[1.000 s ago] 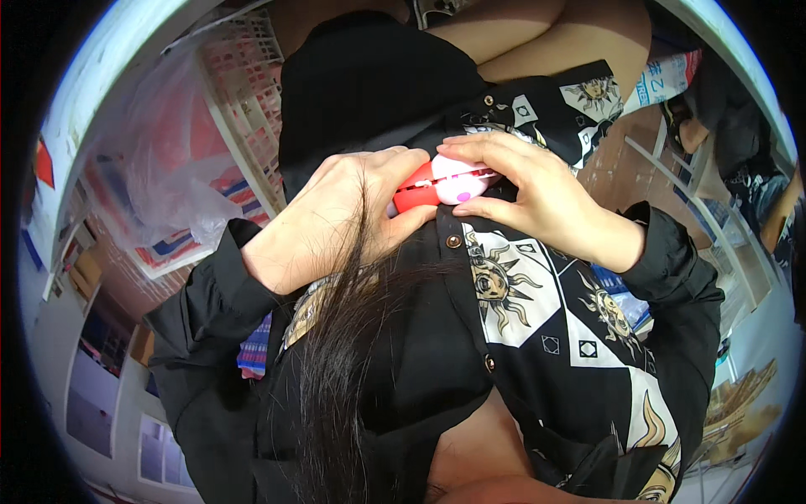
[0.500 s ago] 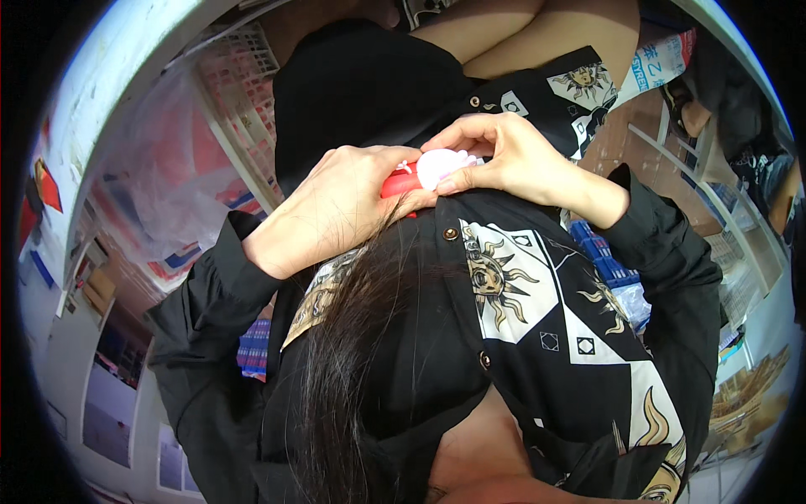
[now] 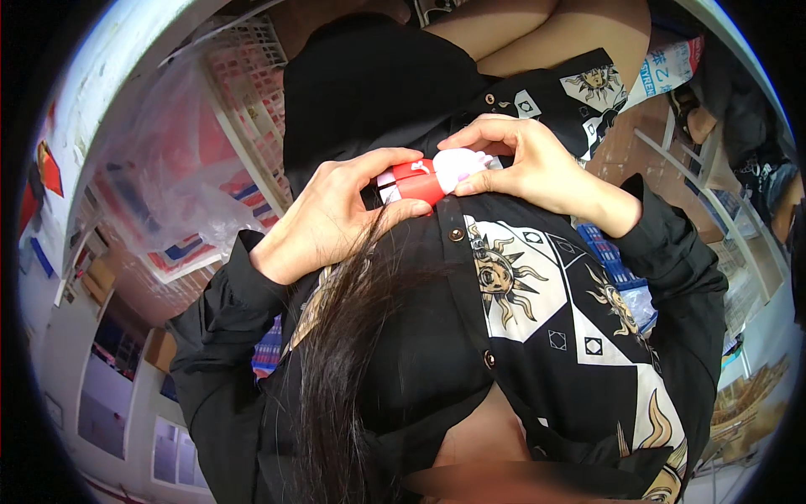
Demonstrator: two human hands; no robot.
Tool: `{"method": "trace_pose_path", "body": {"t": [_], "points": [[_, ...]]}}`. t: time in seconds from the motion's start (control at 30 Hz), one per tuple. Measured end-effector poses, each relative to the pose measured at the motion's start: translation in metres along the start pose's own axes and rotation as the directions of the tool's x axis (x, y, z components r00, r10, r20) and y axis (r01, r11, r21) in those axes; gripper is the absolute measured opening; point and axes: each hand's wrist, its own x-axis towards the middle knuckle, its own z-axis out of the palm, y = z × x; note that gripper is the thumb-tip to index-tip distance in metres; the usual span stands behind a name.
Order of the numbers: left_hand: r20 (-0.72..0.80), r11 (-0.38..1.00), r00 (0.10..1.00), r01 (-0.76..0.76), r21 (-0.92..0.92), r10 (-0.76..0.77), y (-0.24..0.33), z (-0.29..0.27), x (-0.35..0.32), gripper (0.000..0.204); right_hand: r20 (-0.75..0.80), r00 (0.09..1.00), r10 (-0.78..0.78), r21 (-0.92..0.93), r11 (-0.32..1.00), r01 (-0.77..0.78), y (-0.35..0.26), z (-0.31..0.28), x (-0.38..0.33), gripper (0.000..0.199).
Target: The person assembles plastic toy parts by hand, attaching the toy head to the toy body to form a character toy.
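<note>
both hands meet in front of the chest, just above the lap, around a small red and white toy point(image 3: 424, 179). the left hand point(image 3: 336, 214) is curled around its red end, the thumb pressing along the lower side and the index finger lying over the top, so that hand is closed on the toy. the right hand point(image 3: 525, 164) pinches the pale pink and white end between thumb and fingers, the other fingers arched above it; it too is gripping the toy. the toy lies roughly level between the two hands, touching both, right against the black shirt point(image 3: 554, 336) with its white panels and sun pattern.

a lock of long dark hair point(image 3: 336, 370) hangs down just beneath the left hand and partly covers the wrist. on the left side a clear plastic bag point(image 3: 159, 168) lies over a white basket point(image 3: 243, 92) with colourful packets inside. on the right a blue crate point(image 3: 609, 260) shows beside the right sleeve, near a wooden floor.
</note>
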Motion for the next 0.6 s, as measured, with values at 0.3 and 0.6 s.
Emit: {"method": "trace_pose_path", "body": {"t": [0.3,0.6], "points": [[0.217,0.890,0.956,0.266,-0.370,-0.196,-0.007,-0.013,0.013,0.046,0.015,0.985,0.174,0.256,0.951,-0.172,-0.005,-0.004,0.010,0.040],[-0.054,0.580,0.977,0.077,-0.811,-0.206,-0.030,0.001,0.012,0.046,-0.386,0.921,0.040,0.629,0.742,0.231,-0.002,0.024,0.034,0.042]]}}
